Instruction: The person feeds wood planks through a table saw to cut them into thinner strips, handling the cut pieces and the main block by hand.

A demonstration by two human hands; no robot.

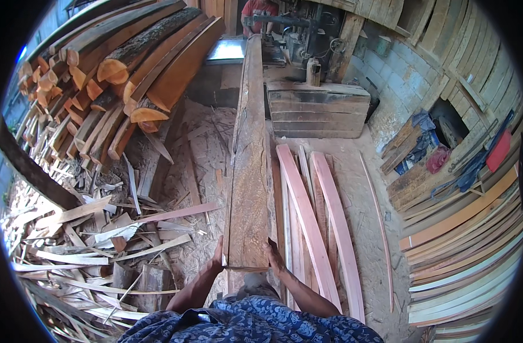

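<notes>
A long, rough brown timber beam runs from just in front of me to the machine at the far end. My left hand holds its near end by the left side, the fingers mostly hidden by the wood. On the opposite side my right hand grips the same end, thumb by the top edge and the other fingers largely out of sight. The far end of the beam reaches a dark sawing machine, where a person in a red shirt stands.
Stacked split logs rise at the left, above scattered offcuts. Pinkish planks lie on the floor right of the beam. A wooden box stands by the machine. More boards are piled at the far right.
</notes>
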